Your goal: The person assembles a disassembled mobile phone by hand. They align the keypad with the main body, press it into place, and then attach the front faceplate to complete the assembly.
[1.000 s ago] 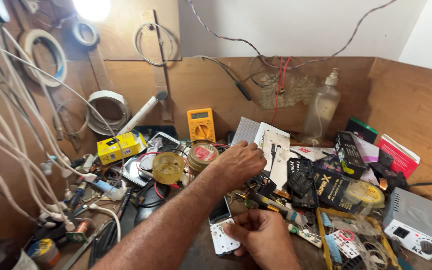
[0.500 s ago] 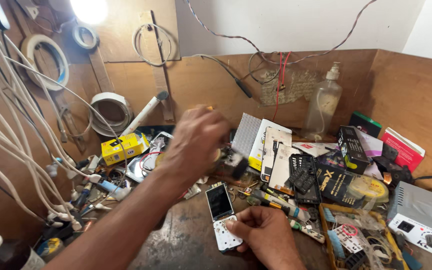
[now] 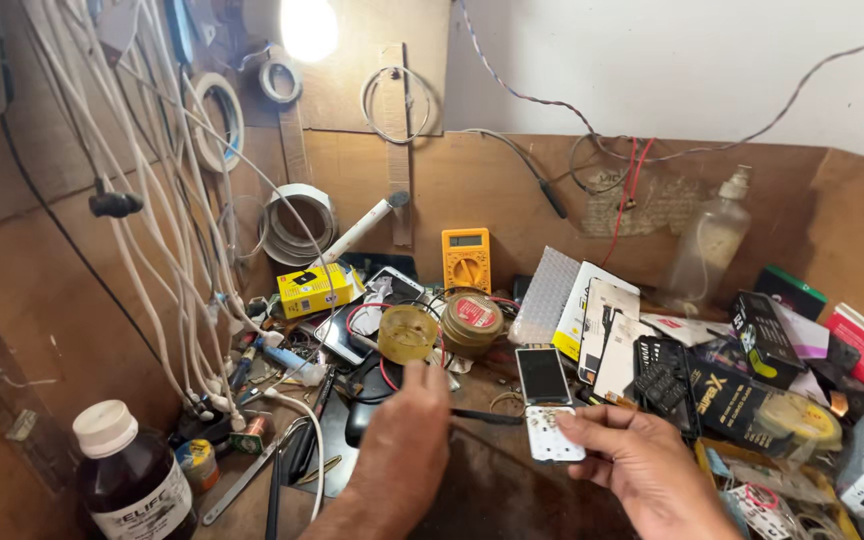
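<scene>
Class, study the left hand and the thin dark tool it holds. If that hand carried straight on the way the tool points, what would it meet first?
Probably the small phone that the right hand steadies: the left hand aims its thin dark tool rightward at the phone's white lower part, though depth is unclear.

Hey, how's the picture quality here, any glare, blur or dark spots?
Head view: the bare bulb at top is blown out to white glare; the left edge and lower left corner fall into shadow; the left hand and the thin dark tool it holds look slightly soft; the right hand and small phone are sharp; the wide lens bows the hanging white cables.
</scene>
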